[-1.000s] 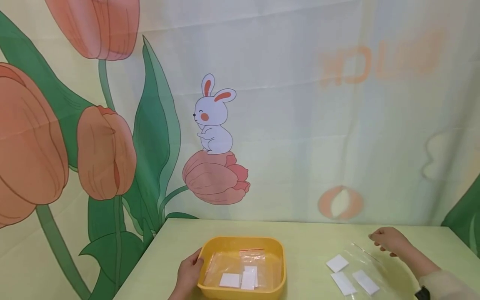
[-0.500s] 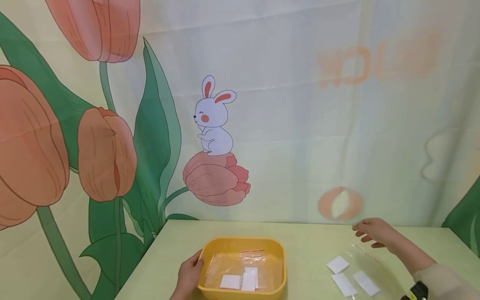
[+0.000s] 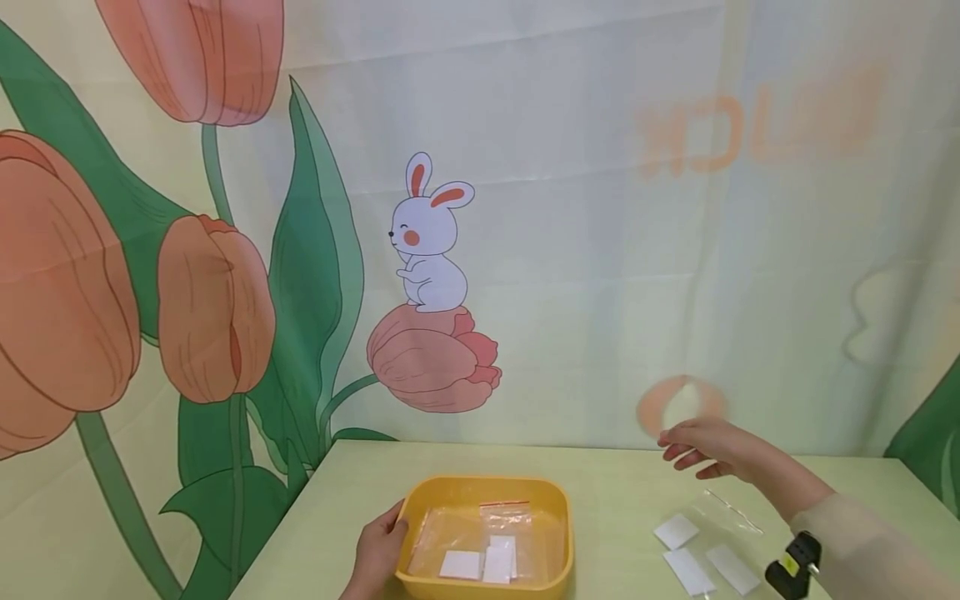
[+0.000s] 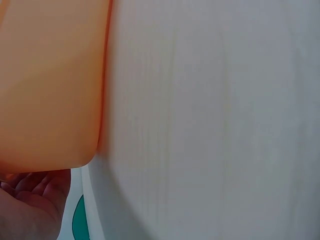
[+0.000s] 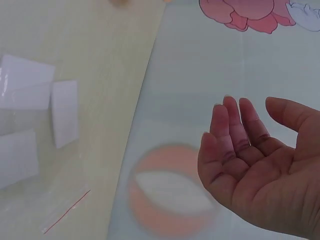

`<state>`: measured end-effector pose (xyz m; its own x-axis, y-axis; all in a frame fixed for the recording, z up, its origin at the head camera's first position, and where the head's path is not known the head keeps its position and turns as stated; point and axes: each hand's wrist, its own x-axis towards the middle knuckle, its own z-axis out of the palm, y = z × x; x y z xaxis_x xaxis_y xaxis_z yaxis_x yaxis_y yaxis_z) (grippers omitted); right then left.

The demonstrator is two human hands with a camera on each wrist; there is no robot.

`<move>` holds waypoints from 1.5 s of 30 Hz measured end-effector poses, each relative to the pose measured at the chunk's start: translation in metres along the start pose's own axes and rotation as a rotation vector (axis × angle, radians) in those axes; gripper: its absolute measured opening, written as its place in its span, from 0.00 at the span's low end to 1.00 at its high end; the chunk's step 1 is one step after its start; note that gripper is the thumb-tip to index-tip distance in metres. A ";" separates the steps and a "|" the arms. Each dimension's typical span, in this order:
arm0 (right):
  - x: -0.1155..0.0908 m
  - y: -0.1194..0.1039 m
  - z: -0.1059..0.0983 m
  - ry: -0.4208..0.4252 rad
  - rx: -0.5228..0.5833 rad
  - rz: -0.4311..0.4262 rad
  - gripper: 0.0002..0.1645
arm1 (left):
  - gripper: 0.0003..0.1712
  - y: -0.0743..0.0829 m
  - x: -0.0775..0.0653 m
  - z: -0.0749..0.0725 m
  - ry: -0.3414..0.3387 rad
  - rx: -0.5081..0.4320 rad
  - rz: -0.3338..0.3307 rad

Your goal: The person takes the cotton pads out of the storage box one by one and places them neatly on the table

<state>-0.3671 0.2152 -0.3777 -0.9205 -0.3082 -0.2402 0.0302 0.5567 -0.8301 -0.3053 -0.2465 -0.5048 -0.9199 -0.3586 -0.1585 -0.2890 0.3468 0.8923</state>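
My left hand (image 3: 377, 550) grips the left side of a yellow plastic tub (image 3: 564, 542), thumb over the rim; the left wrist view shows the hand partly hidden behind the tub's wall (image 4: 50, 90). In the tub lie clear zip bags (image 3: 504, 518) and several white rectangular pieces (image 3: 461, 564). My right hand (image 3: 712, 450) hovers above the table's far part, empty, fingers loosely bent, as the right wrist view confirms. Below it lies a clear zip bag (image 3: 723, 521) with white rectangular pieces (image 3: 690, 571) at it; whether all are inside I cannot tell.
The pale table (image 3: 607, 500) ends at the back against a printed cloth (image 3: 570, 333) with tulips and a rabbit. A black device (image 3: 795, 565) is strapped to the right wrist.
My right hand has moved left, and slightly up, above the zip bag on the table. My left hand and the tub have stayed in place.
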 end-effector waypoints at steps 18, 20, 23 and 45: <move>0.032 -0.053 0.034 -0.164 -0.004 -0.035 0.26 | 0.26 -0.002 0.001 0.001 0.018 0.031 0.022; 0.035 -0.059 0.038 -0.178 -0.004 -0.047 0.26 | 0.26 -0.002 0.001 0.001 0.026 0.044 0.033; 0.040 -0.065 0.045 -0.195 0.007 -0.054 0.26 | 0.26 -0.001 0.001 0.000 0.036 0.062 0.049; 0.087 -0.102 0.121 -0.277 -0.049 -0.003 0.20 | 0.25 -0.001 -0.003 -0.001 0.043 0.043 0.080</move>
<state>-0.4029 0.0380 -0.3747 -0.7785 -0.5056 -0.3718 0.0027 0.5898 -0.8075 -0.3020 -0.2469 -0.5048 -0.9287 -0.3646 -0.0682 -0.2267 0.4126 0.8823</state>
